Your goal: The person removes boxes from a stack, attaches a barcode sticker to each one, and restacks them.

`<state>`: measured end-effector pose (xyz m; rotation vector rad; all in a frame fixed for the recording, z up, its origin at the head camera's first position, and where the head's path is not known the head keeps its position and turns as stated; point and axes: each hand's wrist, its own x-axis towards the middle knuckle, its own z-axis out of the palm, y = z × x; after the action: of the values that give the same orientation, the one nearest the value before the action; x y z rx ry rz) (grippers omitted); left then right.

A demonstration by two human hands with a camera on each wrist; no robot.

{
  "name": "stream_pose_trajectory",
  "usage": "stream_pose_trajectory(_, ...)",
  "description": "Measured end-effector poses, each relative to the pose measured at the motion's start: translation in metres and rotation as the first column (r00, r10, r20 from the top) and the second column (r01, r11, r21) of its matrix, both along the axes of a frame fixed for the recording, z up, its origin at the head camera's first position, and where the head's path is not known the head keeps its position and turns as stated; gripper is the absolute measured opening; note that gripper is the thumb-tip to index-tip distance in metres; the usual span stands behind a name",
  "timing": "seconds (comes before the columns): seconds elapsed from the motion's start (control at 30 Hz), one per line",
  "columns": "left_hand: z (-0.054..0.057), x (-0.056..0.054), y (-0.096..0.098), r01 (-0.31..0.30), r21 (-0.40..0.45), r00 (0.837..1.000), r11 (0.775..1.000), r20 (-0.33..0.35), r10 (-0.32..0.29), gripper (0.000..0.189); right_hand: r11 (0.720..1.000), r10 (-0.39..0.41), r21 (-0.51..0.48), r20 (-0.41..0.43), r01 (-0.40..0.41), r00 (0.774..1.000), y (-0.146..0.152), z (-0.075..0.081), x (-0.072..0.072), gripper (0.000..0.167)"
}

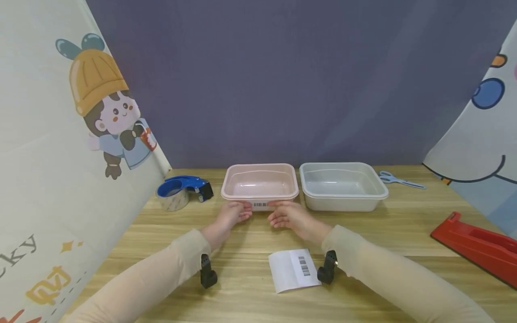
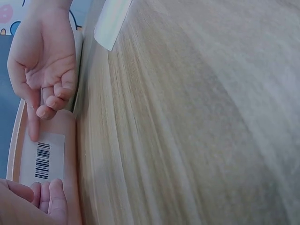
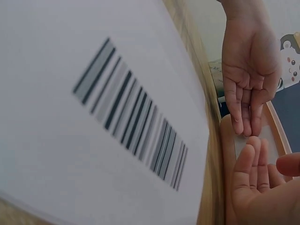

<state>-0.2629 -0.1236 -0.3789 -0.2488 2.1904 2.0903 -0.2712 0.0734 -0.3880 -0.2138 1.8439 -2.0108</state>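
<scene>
On the front wall of a pink plastic container (image 1: 260, 197) sits a white barcode label (image 2: 50, 157). My left hand (image 1: 231, 216) is at the label's left end, fingers fairly straight and fingertips against the container's front. At the other end, my right hand (image 1: 294, 217) touches the label with an extended index finger, while its remaining fingers bend loosely. Neither hand grips anything. A creased paper sheet (image 1: 284, 273) bearing another printed barcode lies on the table below the right hand, near that wrist's camera.
A white container (image 1: 345, 202) stands right beside the pink one, with light-blue scissors (image 1: 401, 181) past it. To the left is a blue tape dispenser with a roll (image 1: 177, 193). A red elongated tool (image 1: 476, 244) lies at the right. A dark curtain (image 1: 274, 80) hangs behind.
</scene>
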Motion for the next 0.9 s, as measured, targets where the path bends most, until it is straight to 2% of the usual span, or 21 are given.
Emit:
stream_pose_trajectory(0.23,-0.0006,0.0007,-0.0008,-0.009,-0.004,1.0,1.0,-0.009,0.008,0.031,0.999,-0.014,-0.03,-0.015,0.014,1.0,0.0024,-0.0007,0.0007,0.056)
stream_pose_trajectory(0.4,-0.0011,0.0007,-0.0014,-0.007,0.003,1.0,1.0,-0.018,0.007,0.03,0.999,-0.002,-0.036,0.01,0.002,1.0,0.0044,-0.0029,-0.0003,0.058)
stream_pose_trajectory(0.6,-0.002,0.0002,-0.0011,-0.001,0.008,1.0,1.0,-0.01,0.001,0.03,0.999,0.021,-0.026,0.038,-0.02,0.999,0.0056,-0.0062,-0.0025,0.048)
stream_pose_trajectory(0.73,-0.0014,0.0003,-0.0001,0.025,0.021,1.0,0.999,-0.006,-0.025,0.031,0.999,0.044,-0.005,0.05,-0.044,0.998,0.0058,-0.0075,-0.0045,0.048)
stream_pose_trajectory(0.9,-0.0007,0.0001,0.003,0.106,0.045,0.994,0.993,-0.013,-0.106,0.033,0.997,0.064,0.026,0.06,-0.066,0.996,0.0048,-0.0076,-0.0068,0.048)
